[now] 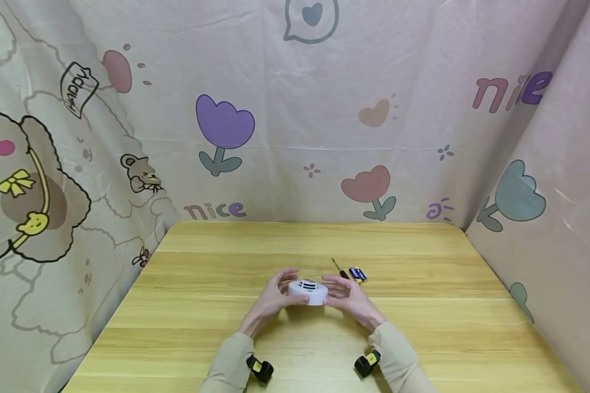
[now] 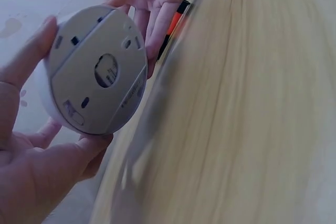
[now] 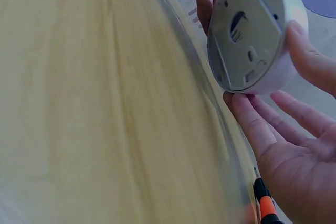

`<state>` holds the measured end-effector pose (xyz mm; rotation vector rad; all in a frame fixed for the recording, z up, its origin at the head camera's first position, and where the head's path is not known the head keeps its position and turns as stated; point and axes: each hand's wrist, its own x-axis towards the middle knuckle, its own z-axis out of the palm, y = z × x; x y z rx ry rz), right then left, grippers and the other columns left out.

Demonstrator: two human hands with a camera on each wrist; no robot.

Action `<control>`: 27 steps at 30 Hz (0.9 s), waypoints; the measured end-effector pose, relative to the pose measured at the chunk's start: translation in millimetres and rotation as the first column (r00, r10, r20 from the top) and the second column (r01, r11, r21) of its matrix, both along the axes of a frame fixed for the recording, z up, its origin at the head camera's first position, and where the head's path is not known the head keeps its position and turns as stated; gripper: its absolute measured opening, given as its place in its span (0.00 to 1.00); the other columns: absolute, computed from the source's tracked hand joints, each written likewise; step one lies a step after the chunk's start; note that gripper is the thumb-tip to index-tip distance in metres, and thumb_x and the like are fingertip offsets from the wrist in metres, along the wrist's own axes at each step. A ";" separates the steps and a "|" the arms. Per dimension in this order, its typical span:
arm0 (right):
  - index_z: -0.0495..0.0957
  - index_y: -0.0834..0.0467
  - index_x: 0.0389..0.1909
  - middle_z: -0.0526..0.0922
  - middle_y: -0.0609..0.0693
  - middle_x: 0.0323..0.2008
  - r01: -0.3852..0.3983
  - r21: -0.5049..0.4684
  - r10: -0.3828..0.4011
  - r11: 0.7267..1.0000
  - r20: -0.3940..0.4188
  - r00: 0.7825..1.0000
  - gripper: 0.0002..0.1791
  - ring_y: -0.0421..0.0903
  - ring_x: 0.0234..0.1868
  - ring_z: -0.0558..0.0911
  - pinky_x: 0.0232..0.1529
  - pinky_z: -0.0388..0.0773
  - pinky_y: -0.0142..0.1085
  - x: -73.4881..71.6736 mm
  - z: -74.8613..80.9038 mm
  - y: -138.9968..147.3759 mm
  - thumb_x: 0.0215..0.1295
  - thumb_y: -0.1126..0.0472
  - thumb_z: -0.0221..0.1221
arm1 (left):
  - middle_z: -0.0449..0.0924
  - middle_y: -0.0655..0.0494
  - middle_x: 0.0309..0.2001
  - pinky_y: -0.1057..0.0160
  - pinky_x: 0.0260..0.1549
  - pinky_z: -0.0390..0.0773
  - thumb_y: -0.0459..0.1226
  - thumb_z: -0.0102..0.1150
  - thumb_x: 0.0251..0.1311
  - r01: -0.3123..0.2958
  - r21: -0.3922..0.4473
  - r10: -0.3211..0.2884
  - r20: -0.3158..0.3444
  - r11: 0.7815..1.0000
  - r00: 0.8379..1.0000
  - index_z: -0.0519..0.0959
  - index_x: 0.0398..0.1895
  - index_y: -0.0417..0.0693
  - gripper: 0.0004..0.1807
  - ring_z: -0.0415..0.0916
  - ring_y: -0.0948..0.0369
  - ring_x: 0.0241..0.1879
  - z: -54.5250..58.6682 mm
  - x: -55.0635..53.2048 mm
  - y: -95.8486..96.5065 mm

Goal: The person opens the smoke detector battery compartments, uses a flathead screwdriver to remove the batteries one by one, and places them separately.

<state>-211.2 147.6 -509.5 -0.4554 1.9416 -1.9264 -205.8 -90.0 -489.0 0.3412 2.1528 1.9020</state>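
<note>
A round white smoke detector point(image 1: 308, 296) with dark vent slots is held up over the table between both hands. My left hand point(image 1: 274, 295) grips its left side, thumb toward the near edge and fingers round the far side. On the opposite side, my right hand point(image 1: 353, 299) pinches the rim between thumb and fingers. Both wrist views show the flat underside, a mounting plate point(image 2: 79, 85) with a round central hole and several small slots. Through that hole a bit of a printed label shows in the left wrist view.
Beyond the right hand lie a screwdriver point(image 1: 342, 271) with a black and orange handle and, beside it, blue batteries point(image 1: 358, 274). The wooden table point(image 1: 201, 322) reaches back to a patterned cloth point(image 1: 295, 136), which also hangs along both sides.
</note>
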 end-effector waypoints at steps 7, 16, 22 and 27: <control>0.50 0.62 0.66 0.63 0.64 0.62 -0.023 0.011 0.024 1.000 -0.107 0.994 0.50 0.58 0.62 0.65 0.63 0.65 0.39 1.8 3.9 -2.6 0.41 0.66 0.67 | 0.57 0.40 0.64 0.50 0.66 0.52 0.35 0.75 0.28 0.045 -0.007 -0.045 -0.076 0.999 0.996 0.54 0.65 0.45 0.55 0.55 0.47 0.65 -4.3 -1.6 1.9; 0.46 0.52 0.68 0.63 0.64 0.62 0.032 0.101 -0.006 0.994 -0.249 0.968 0.56 0.57 0.62 0.66 0.62 0.66 0.36 0.7 2.3 -7.8 0.36 0.68 0.68 | 0.55 0.35 0.64 0.50 0.65 0.55 0.31 0.75 0.23 0.068 -0.080 -0.083 -0.198 0.994 0.977 0.51 0.65 0.39 0.59 0.56 0.44 0.64 -7.1 -3.0 8.1; 0.46 0.51 0.67 0.62 0.66 0.62 0.035 0.157 0.014 0.987 -0.299 0.954 0.56 0.60 0.62 0.65 0.63 0.62 0.46 4.7 7.1 -11.2 0.37 0.74 0.67 | 0.58 0.39 0.62 0.49 0.64 0.59 0.33 0.76 0.21 0.008 -0.239 -0.079 -0.287 0.971 0.955 0.53 0.65 0.44 0.59 0.61 0.48 0.61 -12.2 -1.2 11.0; 0.47 0.56 0.67 0.63 0.64 0.62 0.037 0.201 0.037 0.979 -0.354 0.934 0.54 0.58 0.62 0.65 0.64 0.62 0.45 0.6 -0.7 -11.0 0.38 0.73 0.67 | 0.57 0.40 0.62 0.44 0.61 0.61 0.37 0.76 0.22 -0.022 -0.358 -0.109 -0.341 0.933 0.934 0.51 0.66 0.46 0.60 0.61 0.48 0.59 -9.6 2.6 9.3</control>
